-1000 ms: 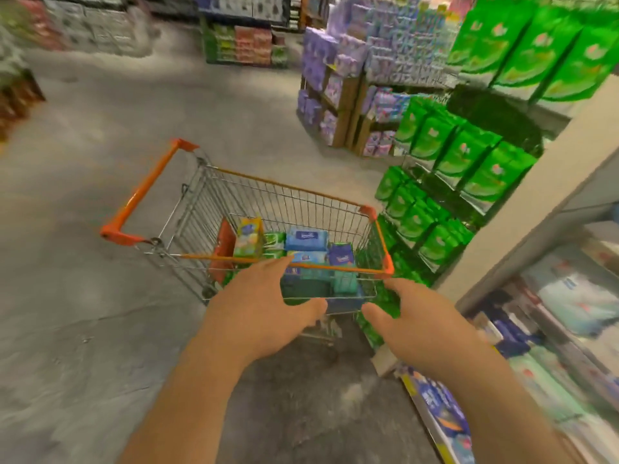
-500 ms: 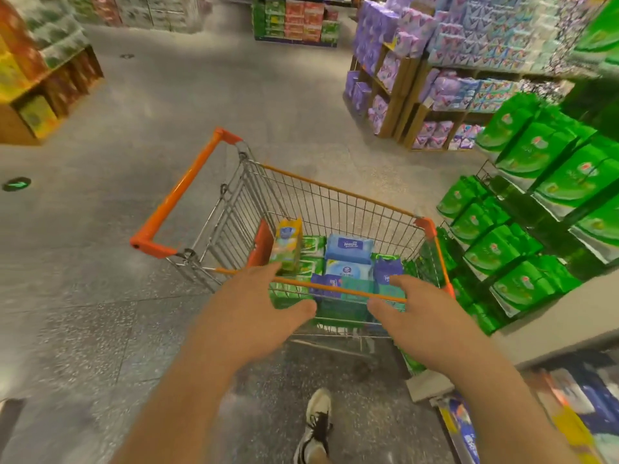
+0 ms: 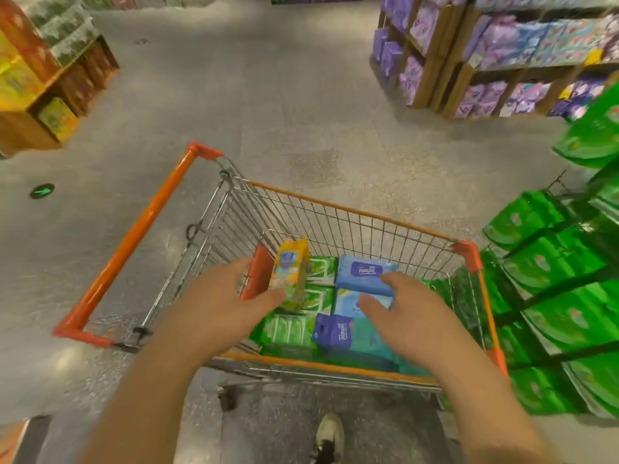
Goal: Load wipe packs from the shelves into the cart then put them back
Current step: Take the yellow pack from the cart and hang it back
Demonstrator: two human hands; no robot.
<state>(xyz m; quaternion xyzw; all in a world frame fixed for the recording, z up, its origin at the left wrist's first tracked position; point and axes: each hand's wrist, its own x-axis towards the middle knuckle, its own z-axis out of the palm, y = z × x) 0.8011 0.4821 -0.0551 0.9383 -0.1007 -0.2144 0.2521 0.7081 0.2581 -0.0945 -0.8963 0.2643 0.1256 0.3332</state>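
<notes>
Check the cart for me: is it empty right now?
No, the cart holds several wipe packs and an upright yellow pack.

Both hands [image 3: 221, 306] [image 3: 412, 313] now past the near rim, over the packs [image 3: 365, 271] in the cart [image 3: 335, 209].

A wire-mesh shopping cart with orange rim trim and handle [image 3: 355, 209] is standing on the floor. Lying flat inside are green wipe packs [image 3: 291, 329], a blue wipe pack [image 3: 363, 271] and a purple-and-teal wipe pack [image 3: 345, 336]; a yellow wipe pack [image 3: 291, 272] is standing upright against the cart's left end.
</notes>
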